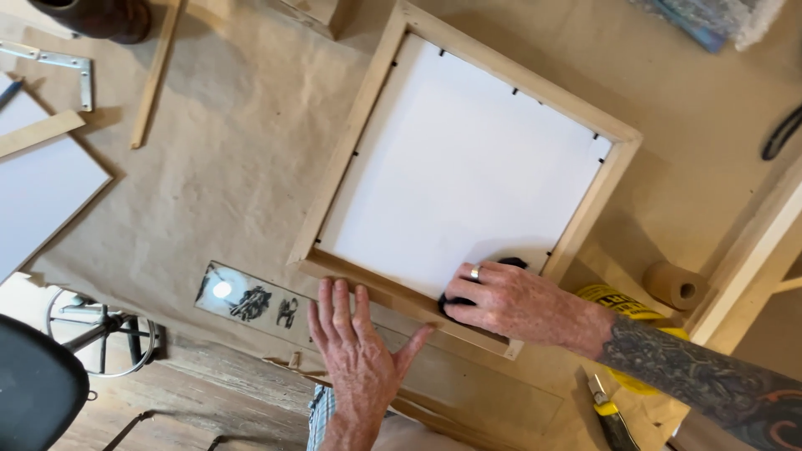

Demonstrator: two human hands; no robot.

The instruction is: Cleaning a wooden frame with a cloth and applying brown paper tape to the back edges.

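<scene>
On the brown paper covering the bench, a wooden frame [351, 159] lying face down, rotated a bit, white backing board [459, 167] sitting inside it with little black tabs around the edges pinning it in. Near edge of the frame, left hand [359, 355] pressed flat, fingers spread and open, holding nothing, looks like just bracing the frame rail so it doesn't slide around on the paper. Just to the right of it, right hand [505, 301] curled over a small black tool [501, 267] right at the near right corner of the board, fingers closed on it, ring on one finger; most of the tool hidden under the hand so can't say exactly what kind, but pushed up against the inside of the rail where the tabs go. Far left, a second white board [42, 184] with a loose wood strip [38, 134] on it, plus a metal corner bracket [58, 67] and a thin stick [154, 79] parked out of the way. Right side, a roll of brown tape [675, 286] within reach, and a yellow-and-black tool [610, 401] near the forearm. Near left, a flat glass strip [251, 301] along the bench edge, black stool [38, 384] down below.
</scene>
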